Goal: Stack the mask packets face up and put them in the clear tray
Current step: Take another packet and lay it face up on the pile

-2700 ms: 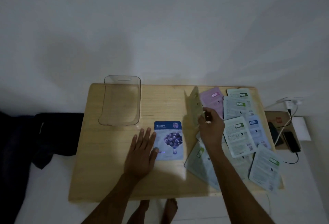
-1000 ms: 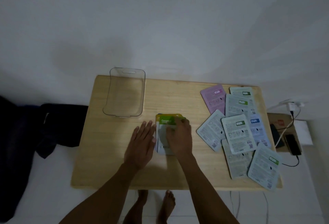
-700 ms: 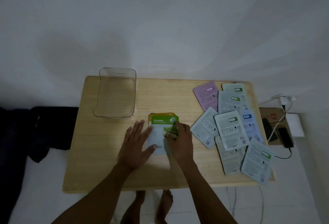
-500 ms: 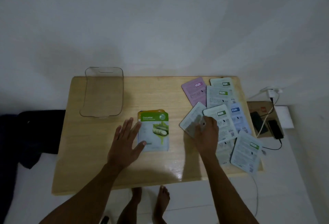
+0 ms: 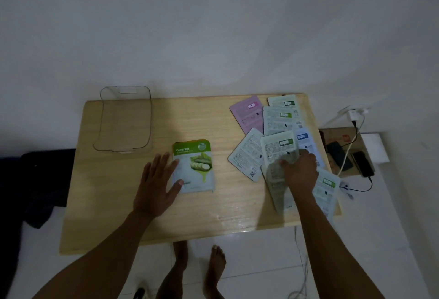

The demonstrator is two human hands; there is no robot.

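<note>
The stack of face-up mask packets (image 5: 197,168), a green cucumber one on top, lies at the middle of the wooden table (image 5: 202,118). My left hand (image 5: 158,184) rests flat and open beside it, fingertips touching its left edge. The clear tray (image 5: 126,118) stands at the table's far left corner with nothing in it. Several face-down packets lie spread on the right, among them a pink one (image 5: 248,113). My right hand (image 5: 300,172) is down on that spread, fingers pinching the lower end of a white packet with a green label (image 5: 278,149), which looks blurred.
Two phones (image 5: 342,159) and a charger with cables (image 5: 354,115) sit on a brown box right of the table. A dark cloth (image 5: 35,175) lies on the floor at the left. My bare feet (image 5: 197,265) show under the table's near edge.
My right hand put the cucumber packet face up on the stack, then moved right onto the face-down spread and took hold of a white packet. My left hand stayed by the stack.
</note>
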